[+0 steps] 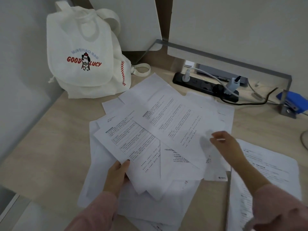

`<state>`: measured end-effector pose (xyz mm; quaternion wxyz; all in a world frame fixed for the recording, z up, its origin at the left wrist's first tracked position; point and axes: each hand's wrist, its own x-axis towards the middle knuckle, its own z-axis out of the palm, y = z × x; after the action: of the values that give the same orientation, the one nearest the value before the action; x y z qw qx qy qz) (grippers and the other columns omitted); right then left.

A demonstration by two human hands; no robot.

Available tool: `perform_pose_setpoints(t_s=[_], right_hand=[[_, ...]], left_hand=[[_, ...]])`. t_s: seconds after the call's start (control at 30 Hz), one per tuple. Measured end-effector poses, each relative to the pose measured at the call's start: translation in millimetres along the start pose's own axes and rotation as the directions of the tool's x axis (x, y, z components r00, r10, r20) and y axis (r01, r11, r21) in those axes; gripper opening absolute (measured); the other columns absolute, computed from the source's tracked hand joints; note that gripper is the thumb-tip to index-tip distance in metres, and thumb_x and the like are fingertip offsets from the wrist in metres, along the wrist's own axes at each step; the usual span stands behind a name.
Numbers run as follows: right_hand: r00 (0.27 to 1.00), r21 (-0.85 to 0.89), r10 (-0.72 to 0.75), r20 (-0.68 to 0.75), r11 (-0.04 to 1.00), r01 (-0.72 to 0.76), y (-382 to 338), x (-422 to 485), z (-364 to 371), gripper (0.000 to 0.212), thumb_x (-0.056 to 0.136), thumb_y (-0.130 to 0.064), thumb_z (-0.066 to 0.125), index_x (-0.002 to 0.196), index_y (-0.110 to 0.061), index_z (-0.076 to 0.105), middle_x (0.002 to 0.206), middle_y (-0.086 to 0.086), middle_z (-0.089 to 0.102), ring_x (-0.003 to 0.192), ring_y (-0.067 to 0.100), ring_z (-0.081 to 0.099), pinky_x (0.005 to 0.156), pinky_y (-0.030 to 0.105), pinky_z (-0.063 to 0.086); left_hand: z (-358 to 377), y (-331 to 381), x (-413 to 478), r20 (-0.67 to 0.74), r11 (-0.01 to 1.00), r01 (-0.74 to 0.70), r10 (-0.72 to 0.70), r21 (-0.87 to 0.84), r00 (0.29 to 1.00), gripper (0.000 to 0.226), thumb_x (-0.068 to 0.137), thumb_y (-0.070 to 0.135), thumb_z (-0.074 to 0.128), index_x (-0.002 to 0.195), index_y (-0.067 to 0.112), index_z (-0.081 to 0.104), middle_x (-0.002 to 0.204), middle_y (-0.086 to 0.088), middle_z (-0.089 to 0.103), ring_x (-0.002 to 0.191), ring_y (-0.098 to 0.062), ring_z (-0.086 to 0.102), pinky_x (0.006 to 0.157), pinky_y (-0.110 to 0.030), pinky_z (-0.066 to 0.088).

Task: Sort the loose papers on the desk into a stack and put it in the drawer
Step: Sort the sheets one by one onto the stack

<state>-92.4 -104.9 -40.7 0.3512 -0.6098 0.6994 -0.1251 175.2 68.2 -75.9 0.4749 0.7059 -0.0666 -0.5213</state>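
Papers (133,139) fan across the tabletop (50,139); left hand (118,174) pinches their 7 o'clock corner as anchor, while right hand (225,147), blurred at 3 o'clock, grip unclear, is apparently gathering.

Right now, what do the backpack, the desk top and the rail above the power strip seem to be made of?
The backpack looks like soft matte white cloth, perhaps canvas: it slumps and creases. The desk top looks like pale wood-grain laminate or veneer, I cannot tell which: faint streaks, low sheen. The rail looks like dull grey metal: thin, straight, with a bolted foot.
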Motion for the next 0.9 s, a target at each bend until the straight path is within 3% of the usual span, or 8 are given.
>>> perform_pose_setpoints(t_s=[0.13,0.27,0.4,0.5,0.6,0.7,0.8,0.9], right_hand=[[0.995,-0.227,-0.086,0.041,0.969,0.093,-5.8,47.8,-2.6,0.053,0.083,-0.025,0.066,0.130,-0.007,0.046,0.132,0.017,0.048,0.117,0.033,0.049,0.092,0.038,0.041],[0.990,-0.341,-0.059,0.127,0.935,0.100,-13.5,81.6,3.2,0.070,0.080,-0.029,0.070,0.138,-0.009,0.036,0.140,0.017,0.037,0.126,0.035,0.039,0.103,0.044,0.037],[0.992,-0.490,-0.028,0.125,0.867,0.087,-19.7,96.1,5.5,0.076,0.076,-0.037,0.071,0.137,-0.009,0.036,0.137,0.020,0.036,0.127,0.037,0.033,0.103,0.044,0.032],[0.994,-0.558,-0.022,0.106,0.826,0.078,-24.0,96.5,5.2,0.066,0.080,-0.039,0.066,0.131,-0.006,0.041,0.127,0.020,0.049,0.119,0.036,0.042,0.095,0.042,0.037],[1.000,-0.405,-0.010,0.011,0.914,0.014,-21.8,85.8,1.7,0.024,0.092,-0.030,0.049,0.096,-0.007,0.055,0.093,0.016,0.061,0.084,0.032,0.055,0.071,0.035,0.041],[0.996,-0.251,0.091,-0.021,0.963,-0.093,-8.8,56.9,-5.7,0.029,0.091,-0.023,0.049,0.068,-0.006,0.049,0.062,0.007,0.048,0.057,0.021,0.044,0.054,0.028,0.032],[0.971,-0.228,0.234,0.054,0.949,-0.216,10.2,19.7,-0.8,0.026,0.090,-0.018,0.052,0.085,0.006,0.059,0.073,0.019,0.055,0.065,0.029,0.052,0.060,0.030,0.034],[0.943,-0.104,0.324,0.083,0.943,-0.315,18.5,2.2,9.6,0.025,0.086,-0.018,0.061,0.097,0.003,0.054,0.094,0.021,0.055,0.075,0.028,0.051,0.067,0.030,0.038]], left_hand=[[-1.4,-6.9,4.3,-0.005,1.000,-0.028,0.028,0.007,1.000,0.016,0.093,0.013,0.049,0.096,0.020,0.063,0.097,0.002,0.067,0.088,-0.016,0.063,0.069,-0.027,0.051],[-5.2,-12.3,8.3,0.016,1.000,-0.025,0.025,-0.011,1.000,0.016,0.092,0.013,0.051,0.102,0.017,0.064,0.096,0.005,0.069,0.082,-0.008,0.067,0.062,-0.018,0.056],[-7.1,-14.4,10.4,0.036,0.999,-0.026,0.026,-0.024,0.999,0.017,0.092,0.013,0.052,0.101,0.020,0.065,0.096,0.007,0.072,0.077,-0.005,0.071,0.060,-0.016,0.056],[-8.2,-14.0,11.9,0.039,0.999,-0.011,0.013,-0.041,0.999,0.017,0.092,0.014,0.052,0.101,0.021,0.065,0.094,0.008,0.073,0.077,-0.005,0.071,0.061,-0.017,0.056],[-7.9,-12.0,13.3,0.044,0.998,0.015,-0.012,-0.065,0.999,0.017,0.091,0.014,0.053,0.098,0.022,0.065,0.094,0.007,0.072,0.080,-0.009,0.071,0.063,-0.018,0.057],[-5.9,-8.8,12.8,0.044,0.997,0.013,-0.010,-0.071,0.999,0.018,0.092,0.012,0.051,0.101,0.021,0.063,0.096,0.006,0.069,0.088,-0.014,0.066,0.059,-0.016,0.056],[-5.9,-7.3,13.4,0.040,0.997,0.039,-0.036,-0.074,0.999,0.018,0.092,0.011,0.051,0.105,0.018,0.062,0.099,0.001,0.068,0.091,-0.018,0.064,0.061,-0.019,0.058],[-6.8,-6.5,14.5,0.043,0.997,0.051,-0.048,-0.066,0.998,0.021,0.092,0.012,0.052,0.110,0.018,0.060,0.101,0.001,0.067,0.092,-0.019,0.064,0.061,-0.020,0.058]])
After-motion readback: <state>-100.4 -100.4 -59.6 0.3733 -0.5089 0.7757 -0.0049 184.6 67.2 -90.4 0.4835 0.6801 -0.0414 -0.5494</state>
